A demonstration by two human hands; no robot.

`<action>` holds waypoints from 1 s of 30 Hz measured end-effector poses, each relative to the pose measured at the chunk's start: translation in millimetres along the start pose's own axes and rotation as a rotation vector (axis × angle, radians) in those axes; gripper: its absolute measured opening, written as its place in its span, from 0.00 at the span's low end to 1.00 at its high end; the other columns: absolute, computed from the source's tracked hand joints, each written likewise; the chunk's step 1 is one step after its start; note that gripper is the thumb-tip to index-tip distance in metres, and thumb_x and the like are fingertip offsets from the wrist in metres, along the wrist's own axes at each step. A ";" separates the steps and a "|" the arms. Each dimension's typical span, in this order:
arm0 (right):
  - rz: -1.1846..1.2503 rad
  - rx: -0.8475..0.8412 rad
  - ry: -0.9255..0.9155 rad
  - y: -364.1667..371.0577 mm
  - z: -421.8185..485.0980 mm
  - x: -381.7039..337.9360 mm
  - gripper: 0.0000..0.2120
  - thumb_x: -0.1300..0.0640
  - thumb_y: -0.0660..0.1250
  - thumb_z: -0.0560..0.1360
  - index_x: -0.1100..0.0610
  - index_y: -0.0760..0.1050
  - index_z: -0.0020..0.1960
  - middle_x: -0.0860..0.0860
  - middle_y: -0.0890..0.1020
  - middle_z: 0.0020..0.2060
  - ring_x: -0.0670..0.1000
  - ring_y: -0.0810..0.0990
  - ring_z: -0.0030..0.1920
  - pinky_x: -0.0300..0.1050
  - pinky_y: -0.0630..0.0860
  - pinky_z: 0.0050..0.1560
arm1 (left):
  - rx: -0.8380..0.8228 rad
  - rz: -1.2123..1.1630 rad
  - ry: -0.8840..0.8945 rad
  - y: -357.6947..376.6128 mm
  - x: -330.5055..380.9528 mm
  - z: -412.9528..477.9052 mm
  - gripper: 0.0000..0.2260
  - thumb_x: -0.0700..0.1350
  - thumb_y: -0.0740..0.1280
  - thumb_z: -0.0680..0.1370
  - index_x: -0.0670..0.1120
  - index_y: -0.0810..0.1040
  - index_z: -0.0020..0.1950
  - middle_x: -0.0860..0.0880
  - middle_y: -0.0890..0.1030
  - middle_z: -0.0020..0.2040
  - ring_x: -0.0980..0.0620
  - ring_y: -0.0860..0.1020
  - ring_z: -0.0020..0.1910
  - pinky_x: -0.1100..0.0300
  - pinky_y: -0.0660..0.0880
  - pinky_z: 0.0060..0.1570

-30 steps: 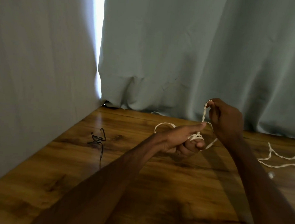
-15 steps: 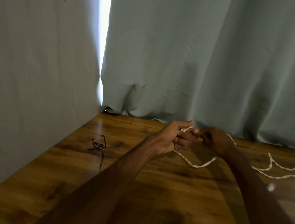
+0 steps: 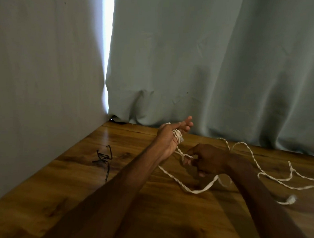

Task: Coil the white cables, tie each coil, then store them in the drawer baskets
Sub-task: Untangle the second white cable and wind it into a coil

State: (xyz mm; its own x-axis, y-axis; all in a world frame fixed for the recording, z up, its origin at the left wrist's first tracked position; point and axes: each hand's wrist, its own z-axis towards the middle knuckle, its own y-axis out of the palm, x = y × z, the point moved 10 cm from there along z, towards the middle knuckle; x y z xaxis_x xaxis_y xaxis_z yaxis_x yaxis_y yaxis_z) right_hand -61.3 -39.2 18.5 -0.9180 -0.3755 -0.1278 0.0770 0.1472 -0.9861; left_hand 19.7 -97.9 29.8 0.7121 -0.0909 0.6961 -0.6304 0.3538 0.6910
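- Around the palm of your left hand (image 3: 169, 137), which is raised off the table near its back edge, sits the start of the coil (image 3: 178, 136): a few turns of the white twisted cable (image 3: 192, 192). Your fingers are stretched out straight, so the hand serves as a former and the turns come out the same size.
- Just below and to the right, your right hand (image 3: 206, 161) pinches a strand of the cable between thumb and fingertips, with the other fingers curled. It looks placed to feed and tension the next turn onto the left palm.
- From that pinch the cable sags in a slack loop onto the brown wood-grain table (image 3: 77, 196). It then runs off in loose bends to your right.
- A small white end piece (image 3: 291, 199) lies near your right forearm.
- Most of the length lies unwound, so I judge the coiling only just begun. Tying and storing are not yet done.
- Mind the slack, because those loose bends could snag or kink as you draw them in.
- Well apart on your left lies a thin black bent wire piece (image 3: 104, 157). It is probably a tie laid within reach for binding the finished coil, though it is too small to be sure.
- Behind the table hangs a grey-green cloth curtain (image 3: 209, 67). No drawer baskets are in view.
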 end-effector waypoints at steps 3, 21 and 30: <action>-0.058 0.109 -0.071 -16.7 -3.9 -18.2 0.09 0.58 0.65 0.81 0.56 0.83 0.57 0.44 0.79 0.39 0.44 0.76 0.38 0.37 0.73 0.41 | 0.091 -0.034 0.057 -12.2 4.0 4.0 0.07 0.29 0.58 0.81 0.30 0.75 0.55 0.38 0.83 0.55 0.48 0.85 0.44 0.64 0.81 0.36; 0.112 0.665 -0.143 -85.5 -37.8 11.9 0.08 0.43 0.78 0.69 0.42 0.84 0.46 0.40 0.83 0.31 0.40 0.82 0.35 0.45 0.79 0.40 | -0.120 0.769 0.024 14.8 -18.3 -17.1 0.16 0.50 0.59 0.86 0.45 0.74 0.42 0.55 0.66 0.24 0.59 0.62 0.21 0.66 0.58 0.22; 0.113 0.604 -0.122 -65.4 -20.9 39.7 0.06 0.55 0.75 0.75 0.46 0.84 0.51 0.39 0.85 0.45 0.42 0.81 0.49 0.52 0.79 0.55 | -0.086 1.106 0.177 12.5 11.0 -17.6 0.07 0.47 0.78 0.75 0.44 0.87 0.46 0.57 0.78 0.26 0.60 0.74 0.27 0.65 0.68 0.29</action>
State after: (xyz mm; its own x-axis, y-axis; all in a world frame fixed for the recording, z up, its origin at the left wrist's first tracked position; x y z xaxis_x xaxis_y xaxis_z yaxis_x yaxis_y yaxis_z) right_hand -110.9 -44.6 80.1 -0.8427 -0.4953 -0.2109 0.4105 -0.3378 -0.8470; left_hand 25.1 -78.1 42.7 -0.1877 0.4443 0.8760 -0.9245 0.2214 -0.3103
